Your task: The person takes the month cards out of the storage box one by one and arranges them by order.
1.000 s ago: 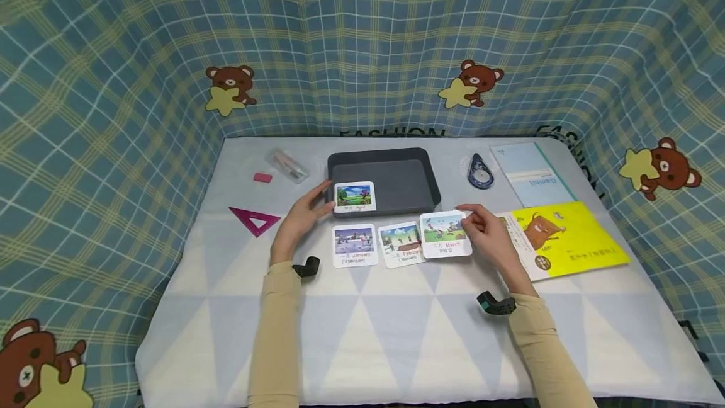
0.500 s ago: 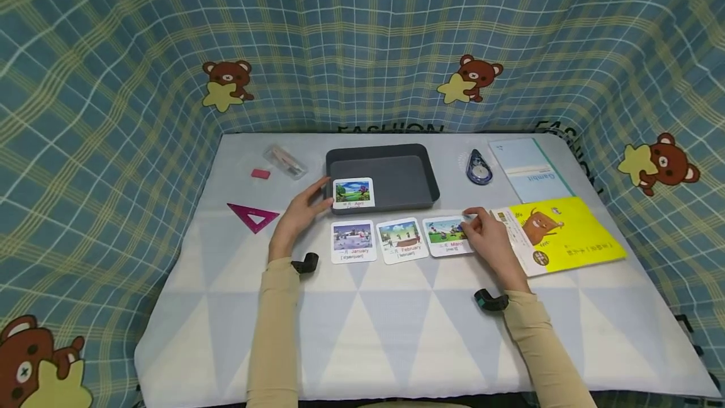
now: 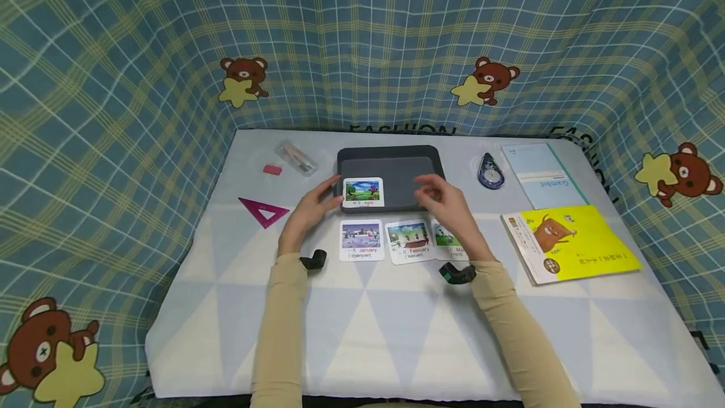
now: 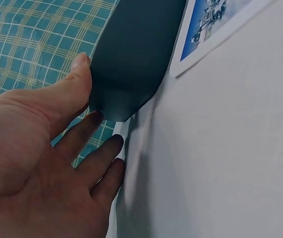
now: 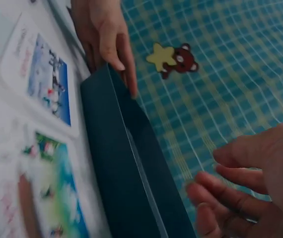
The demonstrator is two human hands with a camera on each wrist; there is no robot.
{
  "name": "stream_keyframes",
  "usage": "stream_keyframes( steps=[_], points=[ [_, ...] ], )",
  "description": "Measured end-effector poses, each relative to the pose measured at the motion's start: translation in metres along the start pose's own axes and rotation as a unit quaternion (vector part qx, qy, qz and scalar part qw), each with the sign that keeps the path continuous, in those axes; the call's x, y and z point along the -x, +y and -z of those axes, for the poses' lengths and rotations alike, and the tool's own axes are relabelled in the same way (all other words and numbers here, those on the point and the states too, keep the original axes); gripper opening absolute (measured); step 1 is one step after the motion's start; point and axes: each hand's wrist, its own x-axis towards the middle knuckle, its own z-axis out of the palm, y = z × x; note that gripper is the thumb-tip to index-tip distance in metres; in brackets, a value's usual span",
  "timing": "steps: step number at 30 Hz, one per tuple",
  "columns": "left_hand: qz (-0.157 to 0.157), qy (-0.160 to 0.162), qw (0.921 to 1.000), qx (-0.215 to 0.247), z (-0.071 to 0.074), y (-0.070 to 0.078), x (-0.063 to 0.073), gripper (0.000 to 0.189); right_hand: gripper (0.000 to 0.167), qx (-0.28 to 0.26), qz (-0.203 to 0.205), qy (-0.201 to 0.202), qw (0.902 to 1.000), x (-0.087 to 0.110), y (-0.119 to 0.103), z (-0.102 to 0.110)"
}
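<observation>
The dark grey tray [image 3: 404, 169] holds an April picture card [image 3: 363, 192] at its front left. My left hand [image 3: 306, 214] touches the tray's left end with thumb and fingertips; in the left wrist view its fingers are relaxed beside the tray wall [image 4: 131, 44]. Over the tray's front right side hovers my right hand [image 3: 451, 208], fingers loosely bent and nothing in them. In front of the tray lie a January card [image 3: 361, 240], a February card [image 3: 409, 240] and a March card [image 3: 445, 239], the last partly hidden under the right hand and wrist.
Left of the tray are a pink eraser [image 3: 272, 170], a clear case [image 3: 297, 158] and a magenta set square [image 3: 264, 212]. To the right sit a blue correction tape [image 3: 490, 172], a light blue notebook [image 3: 544, 175] and a yellow book [image 3: 583, 241].
My right hand has laid the March card down beside the February card, let go of it and moved left and up over the tray. The left hand has stayed at the tray's left end.
</observation>
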Motion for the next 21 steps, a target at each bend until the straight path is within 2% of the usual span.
stream_keyframes(
  steps=[4,7,10,14,17,21],
  points=[
    [-0.002,0.007,1.0000,-0.004,0.000,-0.001,0.000,0.063,0.053,0.028,-0.008,-0.061,0.9977,-0.044,-0.011,-0.035],
    [0.002,0.011,0.9999,-0.007,-0.006,-0.002,0.003,0.063,0.064,0.040,-0.027,-0.095,0.9943,-0.065,-0.007,-0.057],
    [0.008,0.004,0.9999,-0.008,-0.013,-0.005,0.005,0.063,0.075,0.062,-0.060,-0.108,0.9904,-0.070,0.003,-0.071],
    [0.013,0.000,0.9999,-0.003,-0.016,-0.006,0.007,0.062,0.086,0.122,-0.091,-0.098,0.9835,-0.068,0.011,-0.081],
    [0.012,0.012,0.9998,0.003,-0.012,-0.003,0.007,0.060,0.083,0.143,-0.089,-0.080,0.9825,-0.071,0.010,-0.086],
    [0.007,0.016,0.9998,0.008,-0.002,-0.001,0.004,0.060,0.074,0.126,-0.078,-0.063,0.9870,-0.078,0.005,-0.090]
  ],
)
